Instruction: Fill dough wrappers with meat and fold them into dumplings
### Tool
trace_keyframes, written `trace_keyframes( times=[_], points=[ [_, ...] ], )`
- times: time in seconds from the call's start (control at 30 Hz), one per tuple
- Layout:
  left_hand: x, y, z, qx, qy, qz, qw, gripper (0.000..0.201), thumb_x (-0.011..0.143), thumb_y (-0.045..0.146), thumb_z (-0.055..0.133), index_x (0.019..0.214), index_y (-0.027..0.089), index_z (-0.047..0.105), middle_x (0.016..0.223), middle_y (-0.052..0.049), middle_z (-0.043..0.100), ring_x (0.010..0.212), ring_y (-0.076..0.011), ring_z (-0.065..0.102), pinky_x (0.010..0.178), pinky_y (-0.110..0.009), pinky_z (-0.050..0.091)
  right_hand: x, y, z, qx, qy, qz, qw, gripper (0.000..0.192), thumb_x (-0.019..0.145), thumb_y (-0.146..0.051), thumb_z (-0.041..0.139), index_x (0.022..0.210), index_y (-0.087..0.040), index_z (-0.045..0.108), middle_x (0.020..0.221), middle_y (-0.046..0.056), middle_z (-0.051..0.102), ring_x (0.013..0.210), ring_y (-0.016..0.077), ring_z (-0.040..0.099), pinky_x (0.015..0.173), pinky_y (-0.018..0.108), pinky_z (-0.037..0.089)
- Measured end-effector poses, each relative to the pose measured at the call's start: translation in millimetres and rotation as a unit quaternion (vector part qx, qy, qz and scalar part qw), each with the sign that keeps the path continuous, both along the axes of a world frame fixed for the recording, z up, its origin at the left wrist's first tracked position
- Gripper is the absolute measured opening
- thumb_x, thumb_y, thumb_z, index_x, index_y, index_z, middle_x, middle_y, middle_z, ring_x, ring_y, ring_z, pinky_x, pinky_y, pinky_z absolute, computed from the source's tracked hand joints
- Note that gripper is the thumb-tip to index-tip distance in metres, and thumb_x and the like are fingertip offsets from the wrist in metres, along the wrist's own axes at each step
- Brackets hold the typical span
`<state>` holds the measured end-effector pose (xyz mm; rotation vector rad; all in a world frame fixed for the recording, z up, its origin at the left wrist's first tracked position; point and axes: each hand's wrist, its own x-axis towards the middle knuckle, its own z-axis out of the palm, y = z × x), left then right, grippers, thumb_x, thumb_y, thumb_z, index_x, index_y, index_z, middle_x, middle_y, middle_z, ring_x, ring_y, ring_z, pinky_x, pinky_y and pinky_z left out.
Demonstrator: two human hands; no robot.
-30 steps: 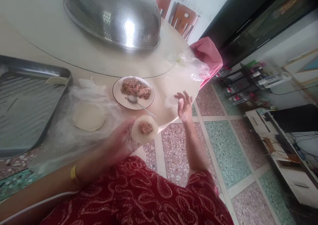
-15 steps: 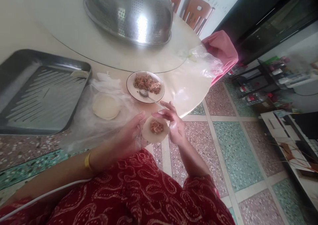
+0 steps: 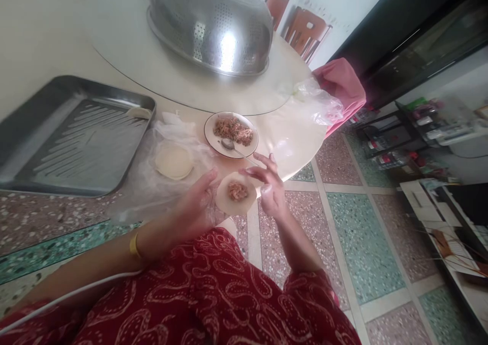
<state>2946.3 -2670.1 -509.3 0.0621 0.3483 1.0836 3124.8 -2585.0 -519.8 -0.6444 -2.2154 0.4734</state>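
- Far left: a gray metal baking tray (image 3: 89,154) on the pale table (image 3: 305,131), with a pale folded dough piece (image 3: 139,113) inside, against the right wall.
- Just right of that: a stack of round dumpling wrappers (image 3: 174,163) on a crumpled translucent plastic sheet (image 3: 139,197).
- Next, with a yellow bracelet at the wrist: the left hand (image 3: 198,200), grasping a filled dumpling wrapper (image 3: 238,208) by its left side.
- Farther back: a perforated, domed metal steamer lid (image 3: 213,35).
- Nearer: a dark-rimmed plate (image 3: 216,148) with minced filling (image 3: 233,130) and a metal spoon (image 3: 227,144), handle pointing toward the right hand (image 3: 272,187).
- In front of the plate, between both hands: that flat, unfolded wrapper, with a lump of mince in the middle.
- At its right edge: the right hand, fingers spread and thumb apart, gripping nothing; fingertip contact impossible to tell.
- Far right: a clear plastic bag (image 3: 323,105) beside pink fabric (image 3: 345,83).
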Motion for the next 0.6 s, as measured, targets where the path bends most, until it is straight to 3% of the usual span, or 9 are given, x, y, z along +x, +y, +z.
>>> trace_keyframes(
  times=[0.23, 0.33, 0.5, 0.6],
  points=[
    [-4.4, 0.9, 3.0, 0.003, 0.002, 0.012, 1.000, 0.049, 0.098, 0.042, 0.040, 0.129, 0.009, 0.059, 0.115, -0.014, 0.070, 0.115, -0.0273, 0.061, 0.100, -0.037, 0.047, 5.7, 2.5, -2.8, 0.041, 0.019, 0.012, 0.999, 0.051, 0.098, -0.059, 0.021, 0.115, -0.033, 0.062, 0.102, -0.003, 0.074, 0.134, 0.0186, 0.049, 0.125, 0.056, 0.016],
    [-5.6, 1.1, 5.5, 0.021, -0.002, 0.007, 1.000, 0.049, 0.098, 0.042, 0.040, 0.129, 0.010, 0.059, 0.117, -0.013, 0.070, 0.116, -0.0268, 0.061, 0.100, -0.036, 0.047, 8.0, 2.0, -3.8, 0.036, 0.026, -0.017, 0.999, 0.053, 0.098, -0.059, 0.020, 0.114, -0.032, 0.062, 0.102, -0.002, 0.074, 0.135, 0.0195, 0.048, 0.124, 0.056, 0.015],
    [-7.2, 3.2, 5.5, 0.031, -0.004, 0.009, 0.999, 0.050, 0.096, 0.044, 0.042, 0.127, 0.010, 0.061, 0.115, -0.014, 0.070, 0.115, -0.0271, 0.062, 0.097, -0.035, 0.049, 10.0, -2.6, -2.4, 0.044, 0.016, -0.012, 0.999, 0.052, 0.097, -0.060, 0.020, 0.111, -0.034, 0.062, 0.099, -0.003, 0.073, 0.131, 0.0196, 0.053, 0.123, 0.057, 0.020],
    [-8.8, 4.4, 2.9, 0.019, 0.005, 0.007, 1.000, 0.050, 0.097, 0.045, 0.041, 0.125, 0.010, 0.062, 0.111, -0.014, 0.072, 0.111, -0.0266, 0.064, 0.093, -0.034, 0.051, 22.1, 6.7, 1.3, 0.064, 0.049, -0.054, 0.995, 0.052, 0.098, -0.057, 0.019, 0.099, -0.033, 0.065, 0.095, -0.003, 0.072, 0.124, 0.0188, 0.058, 0.121, 0.054, 0.026]
  ],
)
